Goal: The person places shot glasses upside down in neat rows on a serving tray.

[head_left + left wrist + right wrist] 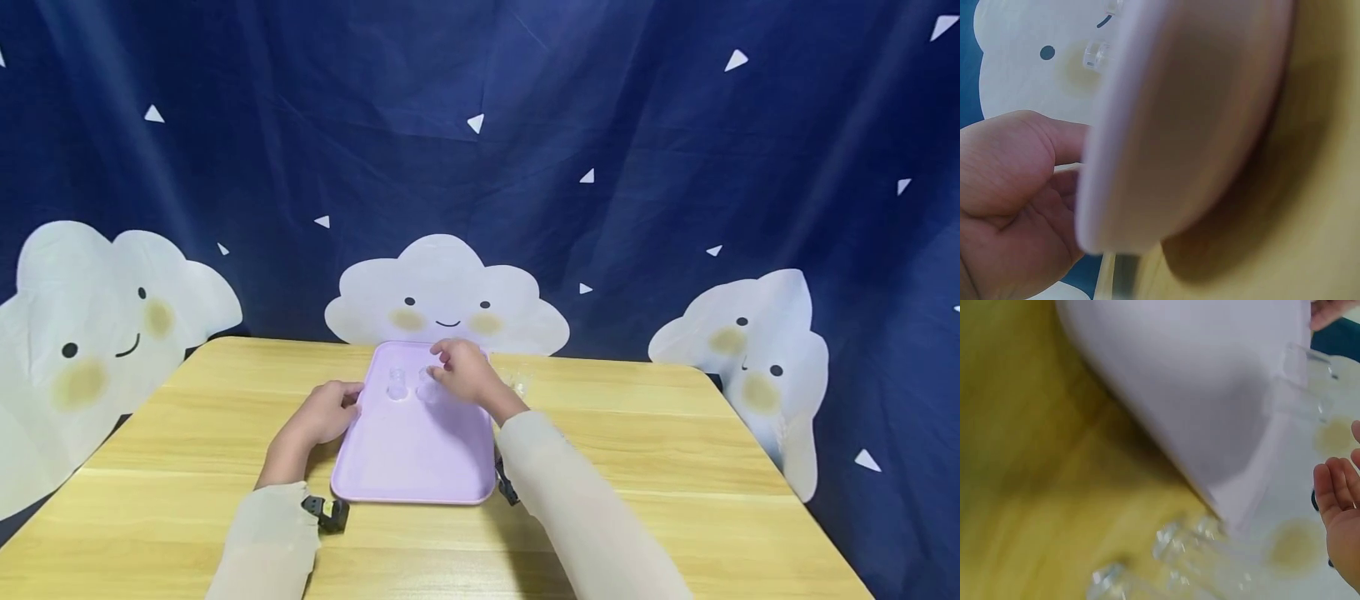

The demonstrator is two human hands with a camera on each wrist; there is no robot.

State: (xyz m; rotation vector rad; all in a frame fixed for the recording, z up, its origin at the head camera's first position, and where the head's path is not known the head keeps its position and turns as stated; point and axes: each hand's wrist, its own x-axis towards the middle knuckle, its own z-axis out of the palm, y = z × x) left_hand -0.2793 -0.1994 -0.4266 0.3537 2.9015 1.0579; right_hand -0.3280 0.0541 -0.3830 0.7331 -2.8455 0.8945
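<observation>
My left hand holds the left edge of the tray, fingers and thumb curled round its rim. The left wrist view shows the same grip from below: my thumb and fingers wrap the tray's rim, and the underside fills most of that picture, blurred.

The tray is lilac, lying flat on the table, its long side running away from me, its far end near the cloud backdrop.

Two clear cups stand side by side on the far part of the tray. My right hand is over the right-hand cup, fingertips at its top. I cannot tell for sure whether the fingers pinch it or only touch it; they look loosely bent. In the right wrist view my fingers show relaxed and apart at the right edge, holding nothing that I can see there, with the two cups on the tray beyond.

More clear cups lie on the table just beside the tray's far right corner; the right wrist view shows them as a blurred cluster on the wood.

A small black device sits at my left wrist, near the tray's near left corner.
</observation>
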